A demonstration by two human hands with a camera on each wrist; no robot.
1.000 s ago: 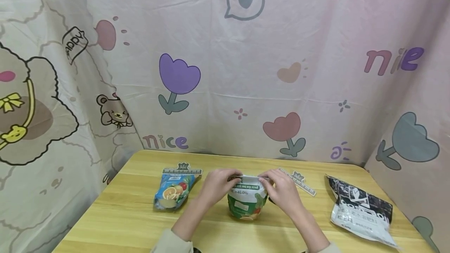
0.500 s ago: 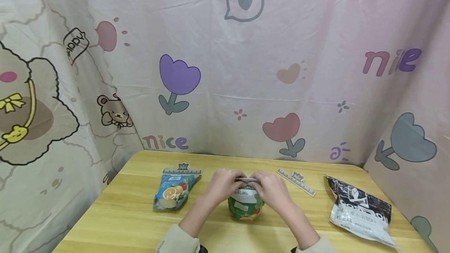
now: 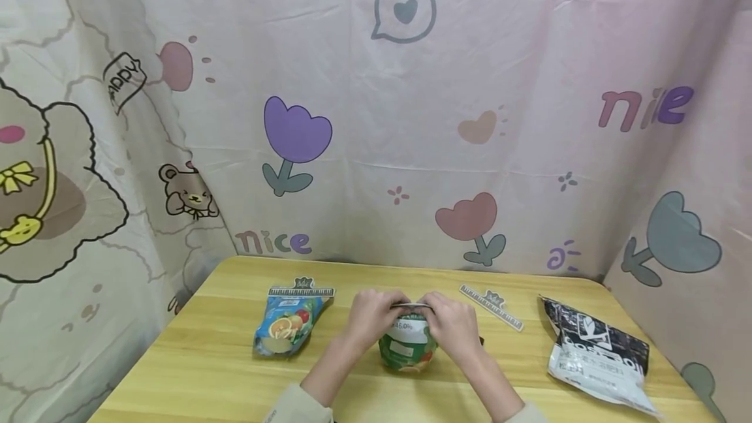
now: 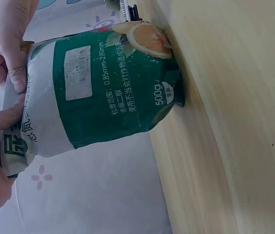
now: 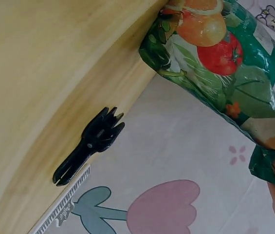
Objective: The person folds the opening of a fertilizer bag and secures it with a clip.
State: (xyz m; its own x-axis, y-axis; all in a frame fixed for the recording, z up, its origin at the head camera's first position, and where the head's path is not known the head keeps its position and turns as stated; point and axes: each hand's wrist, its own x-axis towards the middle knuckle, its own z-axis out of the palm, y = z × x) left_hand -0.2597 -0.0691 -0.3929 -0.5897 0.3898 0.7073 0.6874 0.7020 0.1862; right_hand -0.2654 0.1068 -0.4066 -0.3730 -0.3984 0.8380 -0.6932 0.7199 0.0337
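On a clock face centred on the green bag (image 3: 405, 351), twelve toward the curtain (image 3: 358, 214), the bag stands roughly upright on the table (image 3: 194, 358) before the person. The left hand (image 3: 370, 322) at eleven and the right hand (image 3: 454, 328) at one both pinch its top edge, which seems folded over; whether the mouth is sealed cannot be told. The likeliest trouble is the fold springing back: the plastic looks stiff, and if one hand let go, the other would press only one corner. The soft, rounded base could also let the bag lean under an uneven push, and an open mouth might then spill. The black tool (image 3: 482, 341) at three o'clock, near the right hand, could be knocked by a careless reach toward the loose clip (image 3: 491, 309) at two. The blue bag (image 3: 288, 328), near half past nine, looks safely apart.
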